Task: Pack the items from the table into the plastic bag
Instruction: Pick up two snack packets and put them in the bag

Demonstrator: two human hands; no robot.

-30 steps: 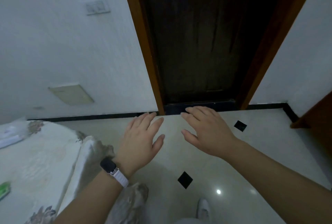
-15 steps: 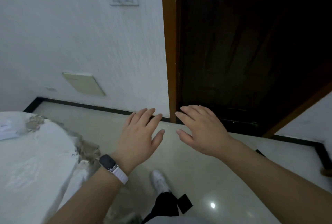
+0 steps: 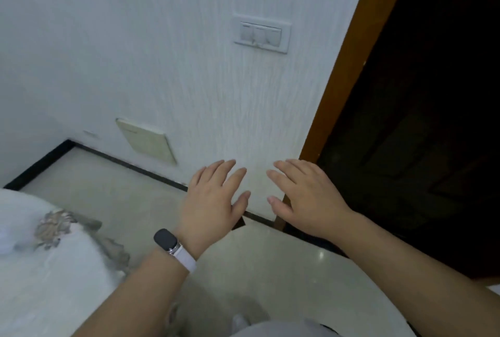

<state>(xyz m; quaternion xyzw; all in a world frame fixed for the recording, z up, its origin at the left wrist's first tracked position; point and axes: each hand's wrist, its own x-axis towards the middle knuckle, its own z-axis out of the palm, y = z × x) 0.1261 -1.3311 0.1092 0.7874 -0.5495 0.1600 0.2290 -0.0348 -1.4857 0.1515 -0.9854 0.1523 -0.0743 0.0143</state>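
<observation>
Since half a second ago the view has swung to the left: the light switch point(image 3: 262, 33) now sits lower and right of the middle, the white wall point(image 3: 135, 52) fills most of the frame, and the dark door point(image 3: 433, 120) with its brown door frame point(image 3: 343, 87) is pushed to the right side. The cream wall panel point(image 3: 147, 140) has shifted toward the centre, just above the black skirting. The desk point(image 3: 54, 282), under a white cloth with a grey flower print, remains at the lower left. A pale blur point(image 3: 5, 239) lies on the cloth at the far left edge, too smeared to tell whether it is the plastic bag, and no packed item can be made out there. Only the tip of a white shoe point(image 3: 239, 321) shows at the bottom, where more of it and a dark trouser leg showed before. The hands have kept their pose: the left hand point(image 3: 213, 201), with a dark watch point(image 3: 166, 239) on a white strap at the wrist, and the right hand point(image 3: 305, 198) are stretched forward side by side, palms down, fingers straight and slightly spread, thumbs pointing toward each other with a narrow gap between them. Both hold nothing and touch nothing, hanging over the pale tiled floor point(image 3: 121, 188), to the right of the desk.
</observation>
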